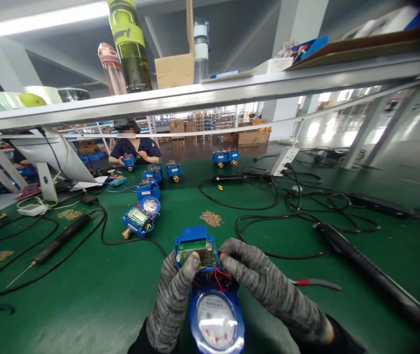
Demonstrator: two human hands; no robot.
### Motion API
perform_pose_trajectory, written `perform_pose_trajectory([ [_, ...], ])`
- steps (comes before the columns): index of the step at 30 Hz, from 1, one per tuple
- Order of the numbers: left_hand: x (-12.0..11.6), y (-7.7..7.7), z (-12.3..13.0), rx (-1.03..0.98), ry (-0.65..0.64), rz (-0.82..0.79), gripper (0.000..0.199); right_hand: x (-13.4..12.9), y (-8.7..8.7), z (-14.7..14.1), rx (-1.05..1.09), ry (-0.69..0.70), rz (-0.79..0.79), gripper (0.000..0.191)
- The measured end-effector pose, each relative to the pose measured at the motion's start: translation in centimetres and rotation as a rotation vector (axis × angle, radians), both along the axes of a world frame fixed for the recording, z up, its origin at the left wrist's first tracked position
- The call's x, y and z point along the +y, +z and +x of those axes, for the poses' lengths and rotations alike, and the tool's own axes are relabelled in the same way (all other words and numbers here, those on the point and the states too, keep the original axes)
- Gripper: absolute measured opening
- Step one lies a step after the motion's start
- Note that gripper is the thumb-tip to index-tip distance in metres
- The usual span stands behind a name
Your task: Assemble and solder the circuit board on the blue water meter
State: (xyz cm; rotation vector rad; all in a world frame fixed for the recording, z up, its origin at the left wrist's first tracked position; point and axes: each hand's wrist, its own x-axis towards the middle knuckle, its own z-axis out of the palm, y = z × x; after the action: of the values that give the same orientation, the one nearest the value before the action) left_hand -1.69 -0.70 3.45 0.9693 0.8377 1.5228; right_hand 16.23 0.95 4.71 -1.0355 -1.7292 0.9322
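factory assy line | green bench (84,295) | blue meters (141,216) | screw piles (210,218) | elec. screwdrivers (60,239) | co-worker (135,147)

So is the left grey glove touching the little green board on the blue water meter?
Touching. The head view shows the left hand in its grey knit glove, with its thumb pressed on the green circuit board atop the blue water meter.

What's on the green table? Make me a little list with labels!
Left hand: gloved, thumb on the circuit board
Right hand: gloved, fingertips at the board's right edge
Held thing: blue water meter, round dial facing up, red wires showing
Nearby: pile of small brass screws
Left of it: electric screwdriver lying flat
Further back: another meter; a person holding one
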Motion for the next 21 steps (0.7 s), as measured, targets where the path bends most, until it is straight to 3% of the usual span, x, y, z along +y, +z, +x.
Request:
perform_pose_trajectory([
  [3, -0.2, 0.8, 0.0, -0.002, -0.010, -0.028, 0.022, 0.2, -0.5, 0.1, -0.065, 0.005, 0.011, 0.024],
  [6, -0.4, 1.2, 0.2, -0.029, -0.075, -0.021, 0.025, 0.5, -2.6, 0.6, -0.099, -0.056, 0.005, 0.026],
  [9, -0.5, 0.5, 0.4, -0.077, -0.096, -0.036, 0.034, 1.2, -5.1, 1.4, -0.038, -0.204, 0.014, 0.039],
  [11, -0.4, 0.0, 0.3, -0.084, -0.149, -0.026, 0.041, 1.9, -6.2, 2.0, -0.056, -0.212, 0.005, 0.043],
  [15, -0.1, -0.7, 0.0, -0.024, -0.158, -0.005, 0.039, 2.8, -7.0, 2.9, -0.122, -0.120, 0.059, 0.045],
  [21, 0.3, -0.8, -0.2, -0.063, -0.266, 0.074, 0.041, 2.7, -7.7, 1.4, -0.139, -0.255, 0.016, 0.063],
])
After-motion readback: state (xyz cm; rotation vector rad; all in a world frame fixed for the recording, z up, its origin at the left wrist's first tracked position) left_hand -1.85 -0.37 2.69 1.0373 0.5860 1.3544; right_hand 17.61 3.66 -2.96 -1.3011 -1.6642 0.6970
